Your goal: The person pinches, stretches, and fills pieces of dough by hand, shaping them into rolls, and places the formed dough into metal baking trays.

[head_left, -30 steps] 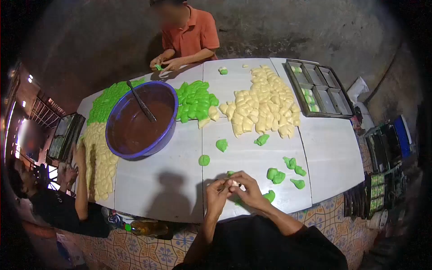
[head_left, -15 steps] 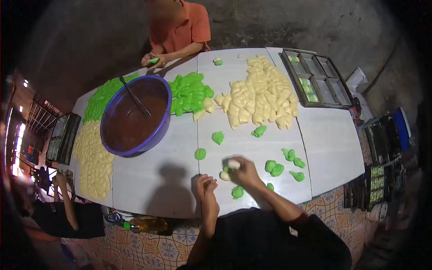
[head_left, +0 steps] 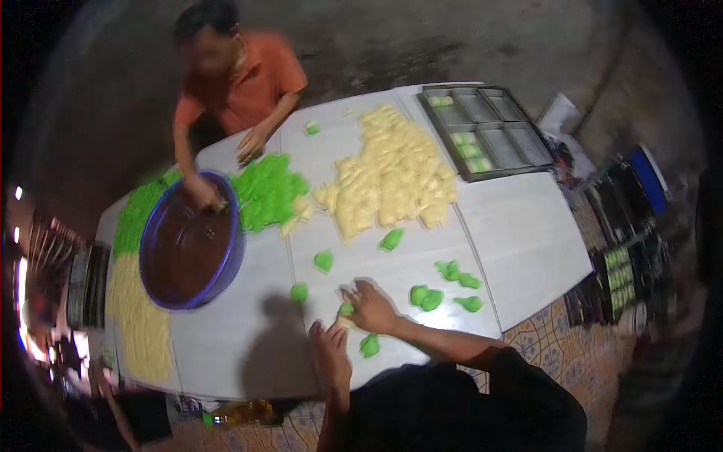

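Near the table's front edge, my right hand (head_left: 370,307) is closed around a small green and cream dough piece (head_left: 346,309). My left hand (head_left: 331,352) is just below it, its fingertips at the cream end of the same piece; blur hides whether they grip it. A green dough lump (head_left: 369,346) lies just under my hands. To the right are several more green lumps (head_left: 427,298), and two single ones (head_left: 323,261) (head_left: 299,292) lie up and to the left. Beyond them spreads a large group of cream dough pieces (head_left: 392,173).
A purple basin (head_left: 235,256) of brown filling stands on the left, between green dough (head_left: 267,192) and cream dough (head_left: 141,324). Across the table, a person in orange (head_left: 248,87) reaches into it. A sectioned metal tray (head_left: 486,175) lies at the back right. Stacked trays (head_left: 621,279) stand beyond.
My right hand has set the dough piece down near my left hand, after holding it up. The person in orange has moved one hand into the basin. The whole view has shifted and tilted.
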The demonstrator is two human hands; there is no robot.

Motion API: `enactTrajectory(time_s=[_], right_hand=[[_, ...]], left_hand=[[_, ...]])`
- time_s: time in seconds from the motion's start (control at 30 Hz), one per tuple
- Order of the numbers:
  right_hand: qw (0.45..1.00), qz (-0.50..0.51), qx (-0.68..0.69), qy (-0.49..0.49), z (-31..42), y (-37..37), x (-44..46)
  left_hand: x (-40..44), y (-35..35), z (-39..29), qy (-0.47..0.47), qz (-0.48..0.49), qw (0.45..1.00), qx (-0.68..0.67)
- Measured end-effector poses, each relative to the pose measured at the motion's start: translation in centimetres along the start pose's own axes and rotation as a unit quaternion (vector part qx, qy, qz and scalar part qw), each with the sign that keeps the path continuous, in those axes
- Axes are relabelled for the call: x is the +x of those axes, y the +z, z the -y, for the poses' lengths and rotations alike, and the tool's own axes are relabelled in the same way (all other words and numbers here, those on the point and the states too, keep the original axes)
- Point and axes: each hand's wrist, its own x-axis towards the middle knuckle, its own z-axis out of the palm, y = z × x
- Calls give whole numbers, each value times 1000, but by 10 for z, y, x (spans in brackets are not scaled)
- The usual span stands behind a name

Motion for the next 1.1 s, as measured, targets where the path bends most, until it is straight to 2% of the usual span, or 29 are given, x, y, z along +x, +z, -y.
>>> enactTrajectory(time_s=[0.07, 0.1, 0.17, 0.23, 0.27, 0.3, 0.37, 0.4, 0.43, 0.47, 0.5, 0.53, 0.57, 0.6, 0.63, 0.67, 0.7, 0.77, 0.87, 0.97, 1.03, 1.07, 1.1], right_hand=[[997, 12, -16, -74, -5, 28, -12], [993, 16, -35, -114, -7, 36, -14], [997, 78, 26, -15, -2, 20, -8], [953, 69, 273, 108, -22, 0, -3], [903, 65, 393, 163, -32, -9, -4], [780, 72, 586, 206, -46, -24, -5], [627, 2, 763, 154, -93, -41, -6], [546, -39, 820, 166, -112, -63, -8], [457, -80, 868, 177, -122, -121, 1], [641, -135, 736, 173, -156, -156, 1], [711, -208, 645, 187, -189, -189, 6], [767, -275, 537, 217, -222, -222, 11], [900, -307, 249, 184, -266, -261, 12], [867, -318, 294, 247, -285, -298, 15], [895, -350, 166, 221, -325, -318, 20], [900, -385, 27, 205, -364, -338, 24], [894, -380, 2, 239, -387, -355, 28], [905, -277, -128, 295, -435, -372, 30], [875, -168, -325, 316, -458, -347, 17], [860, -300, -290, 294, -461, -348, 19], [852, -413, -166, 276, -432, -344, 7], [862, -394, -139, 288, -406, -338, 0], [870, -375, -111, 299, -381, -325, -9]], left_hand=[[31, -46, 44, 130, 53, 980, 142], [34, -37, 44, 127, 55, 983, 118], [25, -12, 32, 123, 45, 989, 69], [19, 17, 19, 118, 142, 982, 32], [1, 53, 12, 147, 135, 978, 56], [-16, 87, 8, 179, 127, 972, 79], [-35, 128, 15, 262, 155, 945, 115], [-37, 142, 21, 289, 174, 930, 142], [-34, 153, 27, 314, 193, 914, 169], [-27, 154, 35, 326, 172, 899, 234], [-19, 154, 42, 337, 151, 880, 298], [-11, 149, 52, 300, 135, 906, 267], [-6, 145, 61, 263, 116, 929, 235], [-1, 142, 63, 223, 101, 928, 282], [5, 137, 61, 183, 84, 923, 329], [10, 134, 59, 145, 63, 915, 372], [15, 133, 61, 161, 63, 917, 360], [24, 134, 67, 193, 59, 920, 336], [35, 143, 69, 245, 64, 905, 343], [35, 137, 66, 287, 50, 888, 355], [33, 121, 59, 271, 33, 860, 431], [37, 115, 57, 265, 25, 844, 465], [38, 116, 57, 260, 19, 859, 441]])
